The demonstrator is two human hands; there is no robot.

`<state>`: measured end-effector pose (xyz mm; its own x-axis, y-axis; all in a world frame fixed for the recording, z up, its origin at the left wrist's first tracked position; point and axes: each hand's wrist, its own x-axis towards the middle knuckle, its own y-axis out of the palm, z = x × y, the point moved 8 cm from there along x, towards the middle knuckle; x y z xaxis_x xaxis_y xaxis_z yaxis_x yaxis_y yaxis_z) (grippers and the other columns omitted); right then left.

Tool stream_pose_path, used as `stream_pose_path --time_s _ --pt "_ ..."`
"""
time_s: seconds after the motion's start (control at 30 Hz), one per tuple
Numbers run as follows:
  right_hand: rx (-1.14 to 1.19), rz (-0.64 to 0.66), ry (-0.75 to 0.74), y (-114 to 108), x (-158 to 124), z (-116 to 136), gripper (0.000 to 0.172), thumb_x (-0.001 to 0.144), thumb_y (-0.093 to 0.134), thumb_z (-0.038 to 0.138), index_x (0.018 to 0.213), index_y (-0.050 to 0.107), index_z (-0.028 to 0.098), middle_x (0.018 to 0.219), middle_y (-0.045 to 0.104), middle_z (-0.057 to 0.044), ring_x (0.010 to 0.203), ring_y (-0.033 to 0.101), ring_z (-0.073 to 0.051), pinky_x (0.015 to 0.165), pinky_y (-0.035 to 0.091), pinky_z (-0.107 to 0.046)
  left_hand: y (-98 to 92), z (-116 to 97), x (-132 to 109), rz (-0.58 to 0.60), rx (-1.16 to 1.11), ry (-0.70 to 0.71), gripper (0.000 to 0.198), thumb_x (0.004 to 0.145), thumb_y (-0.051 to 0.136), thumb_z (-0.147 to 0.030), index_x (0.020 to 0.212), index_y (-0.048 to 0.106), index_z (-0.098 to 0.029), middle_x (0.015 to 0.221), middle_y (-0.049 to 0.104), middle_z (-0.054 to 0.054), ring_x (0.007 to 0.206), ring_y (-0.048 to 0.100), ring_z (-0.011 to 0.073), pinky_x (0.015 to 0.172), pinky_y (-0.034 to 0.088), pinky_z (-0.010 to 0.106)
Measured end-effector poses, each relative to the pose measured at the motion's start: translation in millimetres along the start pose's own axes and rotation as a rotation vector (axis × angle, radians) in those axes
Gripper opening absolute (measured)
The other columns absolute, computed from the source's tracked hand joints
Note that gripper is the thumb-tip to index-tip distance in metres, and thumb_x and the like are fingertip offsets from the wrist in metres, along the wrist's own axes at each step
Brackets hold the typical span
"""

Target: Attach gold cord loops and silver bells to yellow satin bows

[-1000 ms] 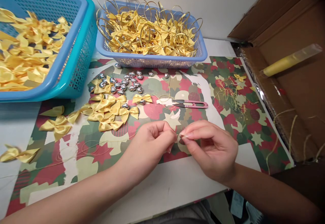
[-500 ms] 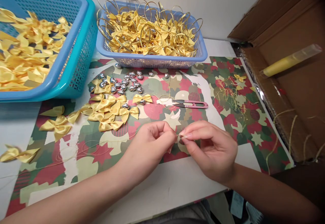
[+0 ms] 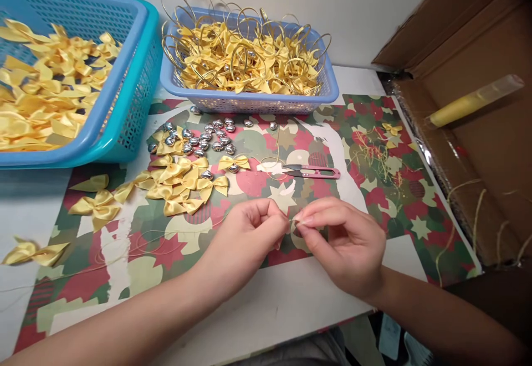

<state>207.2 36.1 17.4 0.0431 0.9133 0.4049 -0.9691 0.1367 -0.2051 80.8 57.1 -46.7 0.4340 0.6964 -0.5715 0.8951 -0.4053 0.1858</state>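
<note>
My left hand (image 3: 253, 238) is closed in a loose fist near the front of the table, and a thin yellowish thread (image 3: 158, 235) trails from it leftward over the patterned paper. Close beside it, my right hand (image 3: 344, 244) pinches the thread between thumb and fingertips. Whatever else lies inside the fingers is hidden. Beyond the hands rest pink-handled thread snips (image 3: 313, 171), blades to the left. A yellow ribbon bow (image 3: 234, 164) with a silver bell on it lies left of the snips. Several more yellow bows (image 3: 177, 183) are heaped nearby, with loose silver bells (image 3: 211, 133) behind them.
A blue basket (image 3: 253, 98) of bows and gold wire loops stands at the back. Stacked baskets (image 3: 137, 78) with more bows are at the left. Thread scraps (image 3: 376, 153) lie at the right, near a cardboard box (image 3: 465, 78) with a yellow-filled tube (image 3: 476, 102).
The view has shifted very slightly. Both hands keep nearly the same place and the same closed grip.
</note>
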Motion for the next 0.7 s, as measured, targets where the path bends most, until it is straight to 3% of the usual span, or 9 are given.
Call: stream_pose_path --time_s 0.13,0.23,0.33,0.4,0.5,0.6,0.7 --pt "0.117 -0.012 0.233 -2 3 -21 0.015 0.078 0.067 0.005 0.078 0.067 0.020 0.076 0.069 -0.001 0.070 0.068 -0.014 0.059 0.058 -0.024 -3.4 -5 0 -0.014 -0.033 0.092 0.016 0.077 0.054 -0.025 0.062 0.050 -0.020 0.060 0.049 -0.005 0.054 0.039 0.0098 0.052 0.031 0.024" --pt "0.214 -0.032 0.355 -3 4 -33 0.010 0.077 0.070 0.011 0.076 0.066 0.020 0.072 0.067 0.001 0.065 0.066 -0.012 0.054 0.057 -0.022 -13.1 -14 -2 -0.103 0.005 0.227 0.017 0.083 0.058 -0.028 0.067 0.057 -0.020 0.098 0.063 0.002 0.084 0.059 0.0158 0.072 0.045 0.027" --pt "0.234 -0.004 0.416 0 4 -41 0.007 0.078 0.070 0.017 0.074 0.064 0.020 0.071 0.067 0.000 0.062 0.065 -0.012 0.051 0.055 -0.022 -23.5 -23 -7 -0.208 0.080 0.372 0.021 0.088 0.060 -0.034 0.071 0.061 -0.021 0.128 0.056 0.004 0.126 0.048 0.0237 0.098 0.040 0.032" --pt "0.178 0.057 0.458 3 3 -48 0.007 0.079 0.069 0.020 0.074 0.064 0.019 0.071 0.069 0.000 0.057 0.063 -0.012 0.048 0.054 -0.024 -32.1 -29 -9 -0.294 0.088 0.462 0.023 0.090 0.059 -0.036 0.072 0.060 -0.022 0.132 0.053 0.004 0.134 0.042 0.0249 0.106 0.035 0.034" --pt "-0.081 0.190 0.422 8 6 -54 0.006 0.079 0.066 0.017 0.074 0.066 0.018 0.077 0.072 -0.003 0.060 0.064 -0.014 0.052 0.053 -0.027 -45.8 -35 -12 -0.406 0.049 0.573 0.023 0.093 0.059 -0.035 0.074 0.060 -0.022 0.125 0.055 0.003 0.126 0.049 0.0230 0.106 0.036 0.034" --pt "-0.271 0.270 0.288 7 15 -51 0.011 0.074 0.070 0.011 0.067 0.067 0.019 0.084 0.072 -0.004 0.084 0.066 -0.021 0.077 0.053 -0.038 -45.9 -32 -3 -0.283 -0.109 0.562 0.017 0.093 0.058 -0.036 0.082 0.060 -0.022 0.097 0.062 0.002 0.097 0.062 0.0189 0.090 0.048 0.033" --pt "-0.354 0.304 0.210 -1 26 -50 0.010 0.070 0.078 0.018 0.076 0.071 0.022 0.093 0.070 -0.004 0.095 0.062 -0.024 0.089 0.048 -0.043 -42.9 -25 3 -0.206 -0.122 0.495 0.022 0.091 0.061 -0.038 0.079 0.060 -0.020 0.073 0.060 -0.002 0.070 0.057 0.0131 0.071 0.049 0.026"
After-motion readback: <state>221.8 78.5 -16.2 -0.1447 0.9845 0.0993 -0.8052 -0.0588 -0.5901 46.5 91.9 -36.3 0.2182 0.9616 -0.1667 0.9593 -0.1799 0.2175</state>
